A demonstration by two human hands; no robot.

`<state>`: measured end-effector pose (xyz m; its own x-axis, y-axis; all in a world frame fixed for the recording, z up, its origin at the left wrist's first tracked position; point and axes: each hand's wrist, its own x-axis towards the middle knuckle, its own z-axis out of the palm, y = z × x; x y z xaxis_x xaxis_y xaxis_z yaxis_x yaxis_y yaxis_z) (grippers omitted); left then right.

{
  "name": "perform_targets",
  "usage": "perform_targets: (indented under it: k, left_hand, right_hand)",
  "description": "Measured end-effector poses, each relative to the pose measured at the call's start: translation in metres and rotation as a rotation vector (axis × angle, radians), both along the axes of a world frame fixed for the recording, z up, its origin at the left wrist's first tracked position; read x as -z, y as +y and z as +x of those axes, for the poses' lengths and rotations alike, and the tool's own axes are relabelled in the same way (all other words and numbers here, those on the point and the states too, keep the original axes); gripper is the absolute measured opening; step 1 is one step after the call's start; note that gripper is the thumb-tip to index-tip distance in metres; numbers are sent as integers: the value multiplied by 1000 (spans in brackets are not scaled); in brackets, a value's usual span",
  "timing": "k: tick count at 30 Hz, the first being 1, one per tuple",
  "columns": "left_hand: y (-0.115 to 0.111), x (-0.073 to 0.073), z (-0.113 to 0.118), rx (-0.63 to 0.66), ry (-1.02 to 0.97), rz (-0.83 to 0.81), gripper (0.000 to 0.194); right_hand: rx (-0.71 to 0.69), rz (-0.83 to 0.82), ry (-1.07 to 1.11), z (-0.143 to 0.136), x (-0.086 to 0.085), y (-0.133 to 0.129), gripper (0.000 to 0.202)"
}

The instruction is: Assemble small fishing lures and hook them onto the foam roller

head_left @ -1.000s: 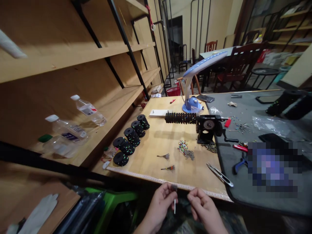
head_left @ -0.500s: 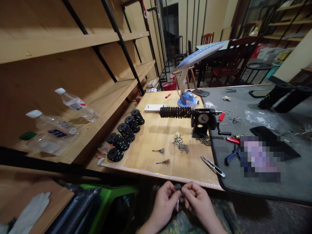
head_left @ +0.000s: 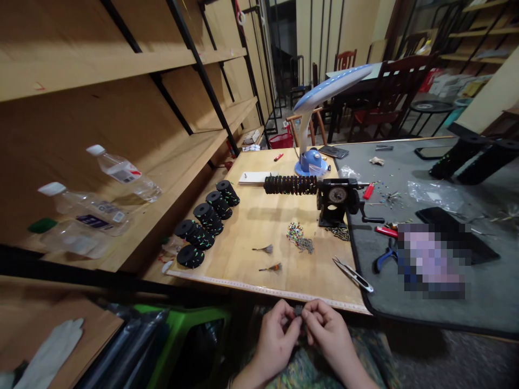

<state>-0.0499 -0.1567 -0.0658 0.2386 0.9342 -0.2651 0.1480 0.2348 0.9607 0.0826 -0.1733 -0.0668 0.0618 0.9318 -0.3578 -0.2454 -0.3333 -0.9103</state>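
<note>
Close together in front of the table's near edge, my left hand [head_left: 275, 337] and my right hand [head_left: 328, 332] pinch a small dark grey piece [head_left: 298, 310] between their fingertips. The fingers cover most of it, so its kind does not show. On the table beyond lie two small feathery tufts, a grey one [head_left: 265, 248] and one with an orange band [head_left: 275, 267]. Coloured beads [head_left: 294, 232] sit in a pile beside a heap of small metal pieces [head_left: 305, 246]. Thread snips [head_left: 353, 275] rest near the right front corner.
A hand-cranked winder [head_left: 336, 201] carries a row of black foam discs [head_left: 290, 185]. Several black foam spools [head_left: 208, 218] line the table's left side. A blue lamp [head_left: 311, 161] stands behind. Blue-handled pliers [head_left: 384, 259] lie on the grey mat [head_left: 405, 308]. Shelves with bottles [head_left: 125, 172] rise on the left.
A white strip that hung below my fingers is no longer visible. The dark piece appears slightly turned between my fingertips. Both hands stay almost in place, and the view has shifted slightly.
</note>
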Motion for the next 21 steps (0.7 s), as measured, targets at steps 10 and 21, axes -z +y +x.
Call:
perform_targets:
  k: [10,21]
  left_hand:
    - [5,-16,0,69,-189,-187,39]
    - [7,-15,0,23,-95,-175,27]
  right_hand:
    - [-18,-94,78,0,2,-3,55]
    - [-184,-128,33,4,9,-12,56]
